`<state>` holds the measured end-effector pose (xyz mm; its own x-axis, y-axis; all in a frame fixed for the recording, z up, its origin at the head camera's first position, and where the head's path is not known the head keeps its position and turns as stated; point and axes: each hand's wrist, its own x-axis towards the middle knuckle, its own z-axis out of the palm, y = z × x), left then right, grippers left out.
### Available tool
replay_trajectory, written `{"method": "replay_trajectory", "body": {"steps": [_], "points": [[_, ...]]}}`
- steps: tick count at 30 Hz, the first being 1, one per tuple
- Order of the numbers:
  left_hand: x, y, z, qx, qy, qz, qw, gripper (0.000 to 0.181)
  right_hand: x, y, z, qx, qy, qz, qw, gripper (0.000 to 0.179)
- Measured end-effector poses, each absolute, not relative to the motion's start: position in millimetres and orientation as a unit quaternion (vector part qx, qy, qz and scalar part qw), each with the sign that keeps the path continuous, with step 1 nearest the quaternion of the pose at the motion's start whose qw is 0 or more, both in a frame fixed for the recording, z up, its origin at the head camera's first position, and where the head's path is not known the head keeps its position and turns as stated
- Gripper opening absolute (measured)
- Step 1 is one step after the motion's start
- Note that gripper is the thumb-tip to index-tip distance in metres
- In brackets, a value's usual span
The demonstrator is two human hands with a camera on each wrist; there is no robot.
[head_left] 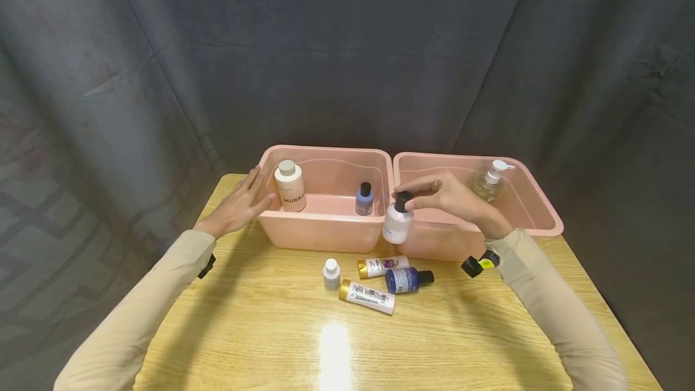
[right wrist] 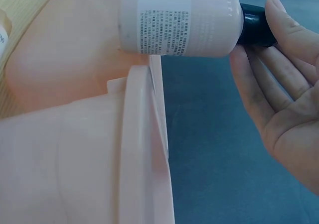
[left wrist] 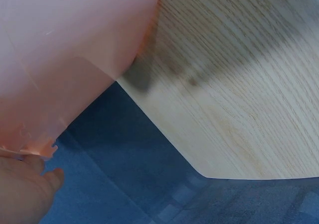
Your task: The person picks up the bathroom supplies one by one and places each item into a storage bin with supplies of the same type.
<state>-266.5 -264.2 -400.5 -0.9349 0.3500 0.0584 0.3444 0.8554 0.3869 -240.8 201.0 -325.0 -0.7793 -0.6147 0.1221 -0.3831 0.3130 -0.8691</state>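
My right hand (head_left: 447, 198) pinches the black cap of a pale pink bottle (head_left: 397, 225) between thumb and fingers. The bottle hangs upright in front of where the two pink bins meet. In the right wrist view its printed label faces the camera, and the thumb presses on the cap. My left hand (head_left: 234, 209) rests at the left end of the left bin (head_left: 320, 233), its fingers extended along the rim. Inside that bin stand a large white bottle (head_left: 291, 189) and a small blue bottle (head_left: 364, 201) with a black cap.
The right bin (head_left: 534, 213) holds a clear pump bottle (head_left: 487, 184). On the wooden table (head_left: 260, 330) in front are a small white bottle (head_left: 331, 275), two gold-capped tubes, the nearer tube (head_left: 369, 297) among them, and a dark blue bottle (head_left: 403, 280) on its side.
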Motion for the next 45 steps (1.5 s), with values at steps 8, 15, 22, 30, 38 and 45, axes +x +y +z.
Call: {"method": "replay_trajectory", "body": {"steps": [8, 15, 22, 30, 38, 45], "points": [[-267.1, -263.8, -401.4, 0.185, 0.962, 0.199, 0.002, 0.078, -243.5, 199.2, -317.2, -0.271, 0.808, -0.507, 0.130, 0.039], [-267.1, -265.1, -402.2, 0.189, 0.962, 0.196, -0.006, 0.082, -244.8, 195.3, -312.1, -0.280, 0.802, -0.508, 0.140, 0.042], [-268.0, -264.8, -403.4, 0.187, 0.962, 0.200, -0.006, 0.079, -249.0, 189.4, -304.7, -0.262, 0.814, -0.503, 0.121, 0.036], [-268.5, -265.1, -404.3, 0.189, 0.961, 0.202, -0.007, 0.079, -261.5, 180.4, -297.4, -0.312, 0.795, -0.515, 0.079, 0.035], [-268.0, -266.4, -403.9, 0.194, 0.960, 0.199, -0.015, 0.079, -270.5, 168.2, -288.6, -0.295, 0.806, -0.510, 0.064, 0.034], [-268.0, -266.6, -404.4, 0.189, 0.962, 0.198, -0.020, 0.078, -280.6, 157.1, -287.4, -0.292, 0.799, -0.521, 0.071, 0.034]]}}
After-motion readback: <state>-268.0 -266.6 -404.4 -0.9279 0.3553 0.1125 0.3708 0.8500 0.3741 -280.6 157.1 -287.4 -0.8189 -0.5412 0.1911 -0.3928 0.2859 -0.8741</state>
